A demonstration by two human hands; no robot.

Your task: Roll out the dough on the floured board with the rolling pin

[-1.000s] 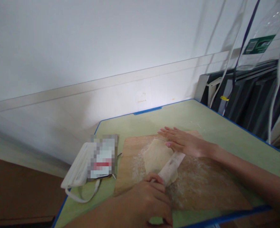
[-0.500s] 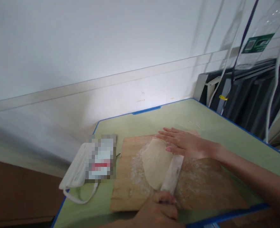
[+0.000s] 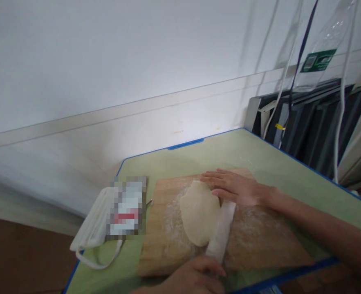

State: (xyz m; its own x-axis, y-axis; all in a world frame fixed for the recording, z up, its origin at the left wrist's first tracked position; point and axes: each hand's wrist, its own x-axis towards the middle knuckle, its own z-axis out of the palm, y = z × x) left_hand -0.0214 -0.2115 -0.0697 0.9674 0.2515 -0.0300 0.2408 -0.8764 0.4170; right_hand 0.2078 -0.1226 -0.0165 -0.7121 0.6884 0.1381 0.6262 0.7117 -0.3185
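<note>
A flour-dusted rolling pin (image 3: 221, 232) lies along the right edge of a flattened piece of pale dough (image 3: 198, 214). The dough rests on a floured wooden board (image 3: 155, 241). My left hand (image 3: 195, 275) is closed around the pin's near end. Over the far end lies my right hand (image 3: 235, 185), its palm on the pin and its fingers stretched out leftward past the dough's upper edge. That hand hides the far tip of the pin.
A green table (image 3: 174, 163) with a blue rim bears the board. To the left are a white strapped pouch-like item (image 3: 94, 224) and a blurred-out flat object (image 3: 126, 208). Dark panels (image 3: 309, 118), a plastic bottle (image 3: 318, 57) and hanging cables (image 3: 341, 102) stand at right.
The rolling pin has shifted slightly to the right relative to the dough, baring more of its right edge. Both hands moved with it. The whole view has shifted a little.
</note>
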